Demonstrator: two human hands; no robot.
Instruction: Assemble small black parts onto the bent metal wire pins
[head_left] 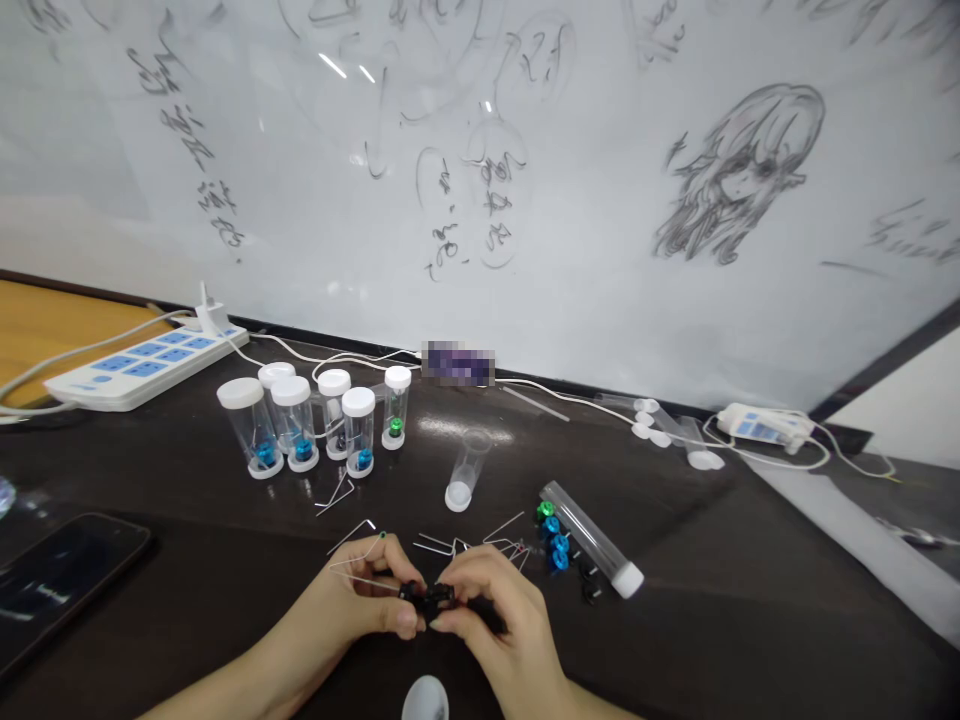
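Space at the bottom centre of the frame is being taken up by a white oval piece [425, 698]; just above it, the left hand [375, 600] and right hand [501, 610] are pinching a small black fitting [429, 597] between thumbs and fingertips, while a thin bent metal rod [379, 583] is running through the left fingers, its end hidden near the fitting. That fitting is looking light, hard and stiff, probably smooth too, so its outer ends are offering the safest hold. Just beyond, loose hex keys [454, 548] are lying with thin ends jutting, likely snags. Right of centre, blue and green fittings [559, 543] are lining a lying capped tube [589, 533], perhaps prone to rolling; dark tabletop [720, 560] is stretching right of it, giving sideways room. Farther off, a clear tube [468, 468] and several capped tubes [291, 392] are standing, limiting forward reach, and a whiteboard [600, 200] is closing the far side.
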